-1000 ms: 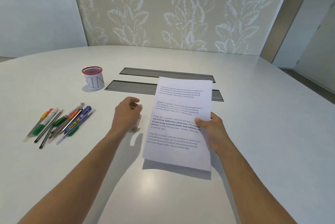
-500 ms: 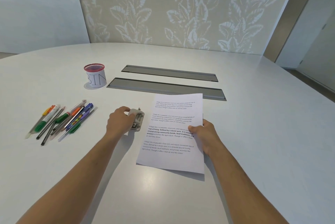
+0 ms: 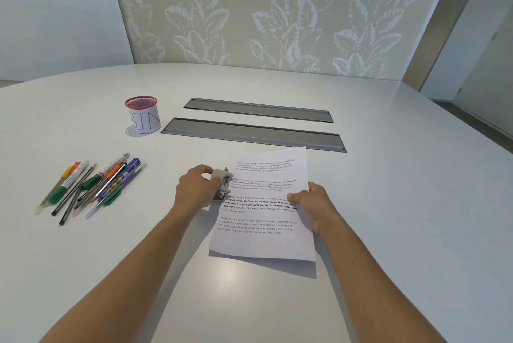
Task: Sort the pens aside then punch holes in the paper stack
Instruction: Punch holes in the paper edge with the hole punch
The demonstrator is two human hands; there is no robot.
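Note:
A white paper stack (image 3: 266, 217) with printed text lies low over the white table (image 3: 388, 204), its near edge slightly raised. My right hand (image 3: 313, 204) grips its right edge, thumb on top. The stack's left edge sits in the slot of a small grey metal hole punch (image 3: 222, 183). My left hand (image 3: 197, 190) holds the punch from the left, fingers curled over its top. Several pens (image 3: 94, 184) and markers lie in a loose bundle at the left of the table.
A red mesh cup (image 3: 143, 115) with a paper label reading BIN stands at the back left. Two grey cable hatches (image 3: 255, 131) are set into the table behind the paper. A leaf-patterned panel rises beyond the far edge.
The paper stack came down from upright to nearly flat and slid left into the punch. My left hand closed around the punch, which is now in sight.

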